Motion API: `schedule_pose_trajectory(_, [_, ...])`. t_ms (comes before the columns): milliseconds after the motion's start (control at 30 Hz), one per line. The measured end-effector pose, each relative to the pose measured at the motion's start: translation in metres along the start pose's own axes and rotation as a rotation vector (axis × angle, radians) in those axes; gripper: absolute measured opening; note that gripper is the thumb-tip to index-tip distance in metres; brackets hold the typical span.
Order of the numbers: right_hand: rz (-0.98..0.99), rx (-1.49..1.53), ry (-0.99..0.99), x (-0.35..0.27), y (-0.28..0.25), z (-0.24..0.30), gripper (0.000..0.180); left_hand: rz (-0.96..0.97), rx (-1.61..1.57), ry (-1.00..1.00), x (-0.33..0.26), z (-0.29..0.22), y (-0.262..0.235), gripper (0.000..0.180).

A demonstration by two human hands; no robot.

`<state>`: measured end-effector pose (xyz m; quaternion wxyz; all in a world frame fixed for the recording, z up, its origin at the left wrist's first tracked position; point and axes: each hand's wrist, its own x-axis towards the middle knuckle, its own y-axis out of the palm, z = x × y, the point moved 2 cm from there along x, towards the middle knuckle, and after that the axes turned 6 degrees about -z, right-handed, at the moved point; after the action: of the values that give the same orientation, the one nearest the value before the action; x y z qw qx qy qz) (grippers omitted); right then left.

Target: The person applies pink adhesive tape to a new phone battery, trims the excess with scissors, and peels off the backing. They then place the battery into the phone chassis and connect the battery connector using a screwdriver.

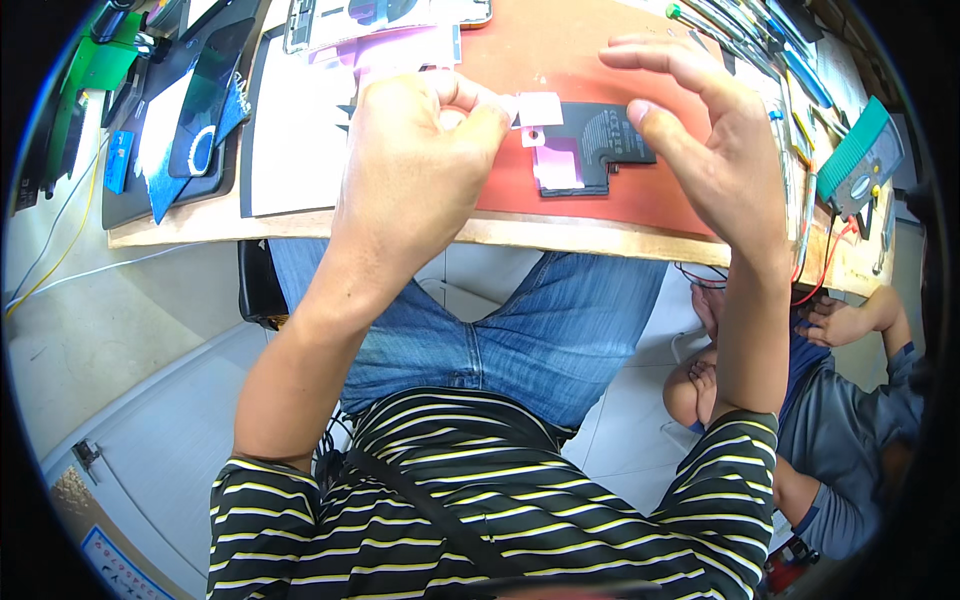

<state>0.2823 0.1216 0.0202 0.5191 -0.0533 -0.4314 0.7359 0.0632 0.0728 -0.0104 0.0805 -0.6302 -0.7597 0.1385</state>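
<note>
A black L-shaped phone battery (604, 124) lies flat on the red-brown mat (650, 205). A pink adhesive film (558, 162) covers part of its left side. My left hand (425, 150) is closed in a pinch at the edge of a small white tab (541, 109), which sits above the pink film at the battery's upper left. My right hand (700, 145) is beside the battery's right end, its fingers spread and holding nothing. The thumb of that hand comes close to the battery; whether it touches, I cannot tell.
An opened phone (390, 20) and pink sheets lie at the back. Screwdrivers and tweezers (740, 50) line the right, with a green-cased multimeter (862, 165) there. A dark phone screen (200, 115) lies left. Another person (840, 400) sits at the lower right.
</note>
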Motion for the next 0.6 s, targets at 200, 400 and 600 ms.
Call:
schedule_pose_trajectory(200, [0.032, 0.024, 0.034, -0.011, 0.008, -0.008, 0.034, -0.009, 0.22, 0.051, 0.002, -0.01, 0.003, 0.017])
schedule_pose_trajectory(400, [0.028, 0.012, 0.035, -0.015, 0.013, -0.006, 0.036, -0.004, 0.299, 0.0, 0.002, -0.019, 0.006, 0.018])
schedule_pose_trajectory(600, [-0.029, 0.081, 0.074, -0.015, 0.019, -0.01, 0.034, 0.007, 0.288, -0.137, 0.001, -0.023, 0.008, 0.019])
